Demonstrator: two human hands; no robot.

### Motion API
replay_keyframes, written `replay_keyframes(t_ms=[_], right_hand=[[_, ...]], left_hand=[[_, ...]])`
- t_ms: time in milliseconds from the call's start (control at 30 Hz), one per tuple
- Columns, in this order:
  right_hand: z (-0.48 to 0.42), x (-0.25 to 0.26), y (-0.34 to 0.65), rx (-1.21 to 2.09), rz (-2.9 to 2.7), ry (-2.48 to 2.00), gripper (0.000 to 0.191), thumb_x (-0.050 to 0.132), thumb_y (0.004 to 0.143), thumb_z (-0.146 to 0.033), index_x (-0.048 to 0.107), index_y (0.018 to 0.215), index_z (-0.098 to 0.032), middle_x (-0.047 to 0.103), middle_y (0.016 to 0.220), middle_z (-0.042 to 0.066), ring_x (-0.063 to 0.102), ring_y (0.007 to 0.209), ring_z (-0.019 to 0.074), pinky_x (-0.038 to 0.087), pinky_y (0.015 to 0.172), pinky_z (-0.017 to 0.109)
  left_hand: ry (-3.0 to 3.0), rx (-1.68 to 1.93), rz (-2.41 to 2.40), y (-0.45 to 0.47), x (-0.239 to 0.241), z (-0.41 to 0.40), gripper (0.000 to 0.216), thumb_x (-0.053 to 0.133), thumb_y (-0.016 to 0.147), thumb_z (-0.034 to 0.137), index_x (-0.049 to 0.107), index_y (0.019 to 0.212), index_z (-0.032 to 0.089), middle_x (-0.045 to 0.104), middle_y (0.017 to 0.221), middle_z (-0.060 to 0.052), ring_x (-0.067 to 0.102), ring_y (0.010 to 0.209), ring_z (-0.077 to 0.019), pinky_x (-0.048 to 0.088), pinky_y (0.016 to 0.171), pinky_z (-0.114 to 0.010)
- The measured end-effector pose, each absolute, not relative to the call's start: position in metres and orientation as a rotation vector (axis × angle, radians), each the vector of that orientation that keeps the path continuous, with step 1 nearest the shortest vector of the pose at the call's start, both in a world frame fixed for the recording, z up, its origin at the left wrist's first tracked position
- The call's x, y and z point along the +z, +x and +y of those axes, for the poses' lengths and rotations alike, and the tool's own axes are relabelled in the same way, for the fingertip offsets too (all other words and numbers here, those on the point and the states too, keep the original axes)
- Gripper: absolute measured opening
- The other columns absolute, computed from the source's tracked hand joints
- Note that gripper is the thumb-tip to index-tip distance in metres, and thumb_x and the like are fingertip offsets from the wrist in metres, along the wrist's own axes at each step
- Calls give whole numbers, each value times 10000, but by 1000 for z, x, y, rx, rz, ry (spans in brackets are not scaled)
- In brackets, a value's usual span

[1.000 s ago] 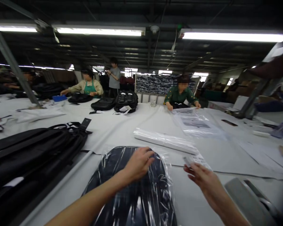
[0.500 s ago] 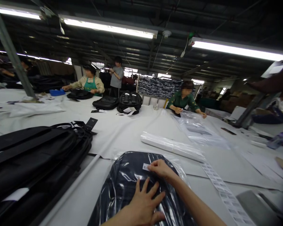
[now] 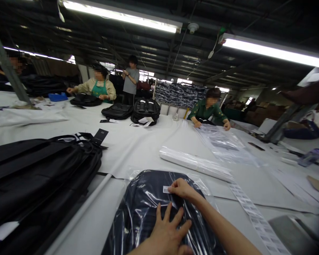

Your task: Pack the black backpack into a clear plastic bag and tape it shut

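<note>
A dark backpack in a clear plastic bag [image 3: 146, 212] lies on the white table [image 3: 138, 145] right in front of me. My left hand [image 3: 167, 230] lies flat on the bag, fingers spread. My right hand [image 3: 181, 189] presses a small white sticker [image 3: 166, 189] onto the plastic near the top of the bag with its fingertips. A strip of white labels [image 3: 251, 210] runs along the table to the right of my right arm.
Black backpacks [image 3: 39, 173] are stacked at my left. A roll of clear bags [image 3: 194, 163] lies beyond the bagged one. Across the table a person in green [image 3: 208, 111] handles plastic bags [image 3: 223, 143]; other people and more black bags [image 3: 145, 111] stand farther back.
A second ago my left hand was near the bag's top and my right held a label beside it. My right hand then moved onto the bag with the sticker; my left hand now lies lower down.
</note>
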State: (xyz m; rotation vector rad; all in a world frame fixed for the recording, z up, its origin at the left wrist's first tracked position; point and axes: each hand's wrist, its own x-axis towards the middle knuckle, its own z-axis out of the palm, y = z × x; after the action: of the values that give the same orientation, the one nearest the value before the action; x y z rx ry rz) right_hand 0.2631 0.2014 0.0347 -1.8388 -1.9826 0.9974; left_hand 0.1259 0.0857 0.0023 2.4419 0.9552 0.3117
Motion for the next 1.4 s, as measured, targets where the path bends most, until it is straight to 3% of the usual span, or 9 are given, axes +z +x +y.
replay_keyframes(t_ms=[367,533,633,733,833,933,1133,1300,1400], right_hand=[[204,25,262,830,-2042,-1914,188,624,660,-273,632,518,-150,466,437,-38,402,446,75,251,443,216],[206,21,264,801,-2069,-1875,222,620,666,-301,610,496,-159,431,417,-48,404,446,76,253,444,219],[208,19,264,792,-2072,-1866,259,620,669,-320,580,466,-165,417,398,-48,399,432,80,249,440,230],[208,19,266,781,-2036,-1900,228,652,651,-336,593,512,-165,500,449,-26,475,480,106,293,465,228],[199,22,271,607,-1972,-1940,293,733,596,-349,637,799,-161,609,631,14,557,637,167,364,568,246],[183,22,274,376,-2170,-1673,328,648,741,-289,575,1050,-208,628,822,38,565,802,198,404,716,289],[172,21,295,417,-2250,-1378,244,438,853,-165,595,1028,-233,570,998,61,542,929,180,435,846,312],[93,28,396,421,-1538,-1743,363,506,800,-454,580,1086,-243,617,1069,87,564,1019,251,461,891,395],[-20,13,431,810,-920,-1902,420,592,676,-626,618,980,-339,644,1009,82,607,976,277,529,771,391]], left_hand=[[2497,312,958,124,5,86,666,314,789,723,268,1377,414,209,1492,-92,145,1304,-500,103,880,-814],[2574,348,1179,104,28,99,391,374,921,368,463,1284,253,429,1385,-114,348,1282,-352,281,1011,-627],[2665,399,1349,88,27,120,457,419,893,226,386,1349,214,368,1431,-92,266,1328,-333,253,1050,-599],[2710,321,1296,80,13,138,514,473,883,329,349,1374,243,346,1443,-70,243,1331,-363,210,1039,-655],[2684,244,1301,78,1,142,492,429,901,362,355,1374,247,330,1448,-66,246,1329,-366,207,1035,-662],[2673,235,1314,81,-6,141,510,435,897,348,321,1389,276,298,1463,-44,223,1338,-363,199,1039,-662],[2614,270,1237,74,-7,146,497,344,923,425,253,1404,339,251,1483,10,205,1357,-310,184,1071,-608],[2177,982,1597,9,-12,141,555,450,844,504,364,1347,284,318,1461,-50,183,1365,-302,156,1108,-533],[1328,1176,1789,-28,-21,132,741,494,757,622,304,1345,212,392,1379,-155,361,1270,-376,338,1011,-562]])
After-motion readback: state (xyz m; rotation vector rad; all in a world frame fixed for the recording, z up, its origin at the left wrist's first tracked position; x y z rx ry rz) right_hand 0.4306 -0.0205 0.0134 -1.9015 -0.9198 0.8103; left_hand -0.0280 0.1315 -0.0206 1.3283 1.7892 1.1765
